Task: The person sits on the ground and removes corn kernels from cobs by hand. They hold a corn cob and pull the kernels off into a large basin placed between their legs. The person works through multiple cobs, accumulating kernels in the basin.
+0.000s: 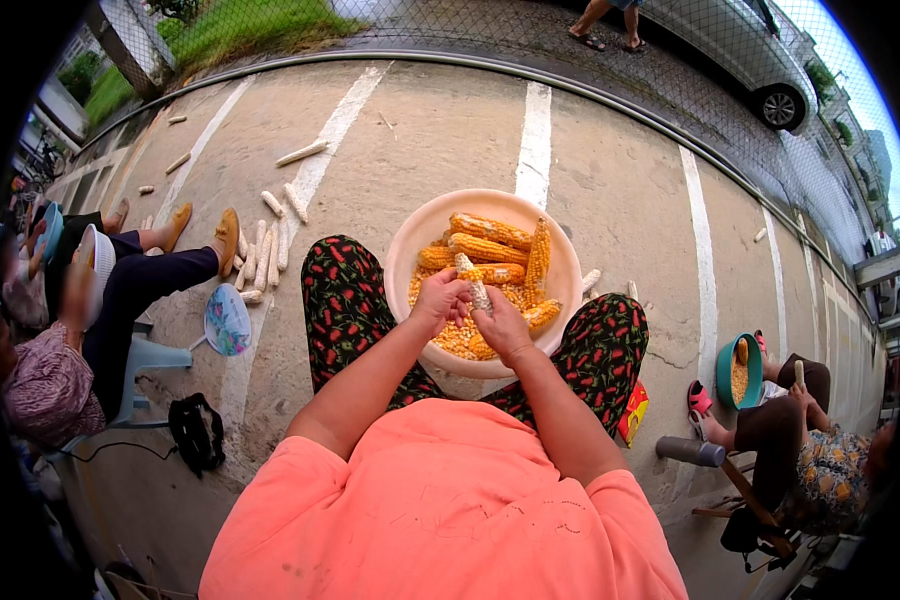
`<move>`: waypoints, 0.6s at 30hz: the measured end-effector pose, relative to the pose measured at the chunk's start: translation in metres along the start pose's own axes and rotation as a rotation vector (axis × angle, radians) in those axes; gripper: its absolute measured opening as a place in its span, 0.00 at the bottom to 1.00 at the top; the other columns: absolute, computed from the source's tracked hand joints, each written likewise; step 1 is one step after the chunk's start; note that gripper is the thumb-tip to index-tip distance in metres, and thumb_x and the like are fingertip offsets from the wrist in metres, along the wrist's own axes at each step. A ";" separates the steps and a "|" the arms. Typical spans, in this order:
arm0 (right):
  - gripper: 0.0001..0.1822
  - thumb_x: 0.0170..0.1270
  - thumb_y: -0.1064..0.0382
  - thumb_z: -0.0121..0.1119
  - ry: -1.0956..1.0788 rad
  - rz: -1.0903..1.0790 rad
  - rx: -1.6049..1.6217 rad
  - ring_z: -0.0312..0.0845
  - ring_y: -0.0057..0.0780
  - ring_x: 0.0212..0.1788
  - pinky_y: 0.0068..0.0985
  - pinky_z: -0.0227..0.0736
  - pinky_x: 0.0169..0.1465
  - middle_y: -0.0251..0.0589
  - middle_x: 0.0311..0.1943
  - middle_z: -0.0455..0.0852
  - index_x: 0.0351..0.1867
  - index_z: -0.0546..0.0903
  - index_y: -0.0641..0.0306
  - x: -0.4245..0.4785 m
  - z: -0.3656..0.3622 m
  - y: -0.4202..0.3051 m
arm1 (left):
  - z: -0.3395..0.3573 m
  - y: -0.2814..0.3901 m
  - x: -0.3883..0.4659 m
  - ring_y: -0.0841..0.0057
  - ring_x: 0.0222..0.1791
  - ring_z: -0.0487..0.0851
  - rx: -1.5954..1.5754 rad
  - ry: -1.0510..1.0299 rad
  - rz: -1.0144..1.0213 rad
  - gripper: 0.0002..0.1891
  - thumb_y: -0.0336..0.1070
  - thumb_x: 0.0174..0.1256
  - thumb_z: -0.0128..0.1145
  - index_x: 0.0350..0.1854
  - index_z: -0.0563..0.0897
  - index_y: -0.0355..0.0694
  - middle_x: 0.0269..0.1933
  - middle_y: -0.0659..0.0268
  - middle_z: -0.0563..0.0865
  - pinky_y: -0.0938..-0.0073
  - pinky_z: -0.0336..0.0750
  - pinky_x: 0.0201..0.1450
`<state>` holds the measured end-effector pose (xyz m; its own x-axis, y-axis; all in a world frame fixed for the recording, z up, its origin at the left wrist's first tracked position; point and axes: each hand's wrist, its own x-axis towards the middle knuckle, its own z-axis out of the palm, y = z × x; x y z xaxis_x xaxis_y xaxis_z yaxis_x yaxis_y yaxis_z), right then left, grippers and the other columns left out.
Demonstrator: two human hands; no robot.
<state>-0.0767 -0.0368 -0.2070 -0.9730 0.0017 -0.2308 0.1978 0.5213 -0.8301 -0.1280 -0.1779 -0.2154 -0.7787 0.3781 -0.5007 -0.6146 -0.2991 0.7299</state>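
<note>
A mostly bare corn cob (481, 297) stands tilted between my two hands, with a patch of yellow kernels left near its upper end. My right hand (504, 326) grips its lower part. On the other side, my left hand (441, 301) has its thumb and curled fingers against the cob by the kernels. Both hands are over a pale pink plastic basin (399, 259) between my knees. Inside it, loose corn kernels (456, 343) cover the bottom, and several ears of corn (489, 248) lie on top, some partly stripped.
Stripped cobs (262, 255) are scattered on the concrete floor (435, 135), left of me. A hand fan (227, 319) lies near a seated person (150, 292) at left. Another person (780, 442) sits at right, beside a teal basin (739, 371). A chain-link fence (450, 30) runs ahead.
</note>
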 end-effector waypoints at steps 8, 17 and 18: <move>0.24 0.54 0.62 0.51 0.008 -0.145 0.017 0.76 0.46 0.46 0.33 0.70 0.49 0.52 0.44 0.79 0.56 0.71 0.58 0.004 0.006 0.021 | -0.001 -0.002 0.002 0.80 0.12 0.76 0.087 0.032 0.015 0.06 0.30 0.58 0.48 0.36 0.74 0.35 0.22 0.64 0.77 0.80 0.69 0.08; 0.27 0.53 0.63 0.52 0.049 -0.177 -0.053 0.76 0.45 0.44 0.34 0.71 0.49 0.51 0.41 0.79 0.58 0.69 0.60 0.003 0.012 0.018 | -0.004 -0.006 0.004 0.79 0.11 0.73 0.120 0.093 0.045 0.08 0.27 0.54 0.46 0.37 0.73 0.35 0.22 0.63 0.76 0.79 0.66 0.06; 0.26 0.53 0.63 0.52 0.038 -0.139 0.084 0.77 0.42 0.41 0.32 0.72 0.45 0.49 0.39 0.80 0.58 0.69 0.60 0.003 0.012 0.016 | -0.003 -0.004 0.003 0.79 0.11 0.73 0.080 0.072 0.051 0.09 0.27 0.54 0.46 0.38 0.73 0.35 0.22 0.64 0.76 0.79 0.66 0.06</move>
<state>-0.0749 -0.0390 -0.2275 -0.9951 -0.0327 -0.0929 0.0687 0.4453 -0.8928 -0.1283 -0.1782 -0.2210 -0.8176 0.2993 -0.4919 -0.5640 -0.2445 0.7887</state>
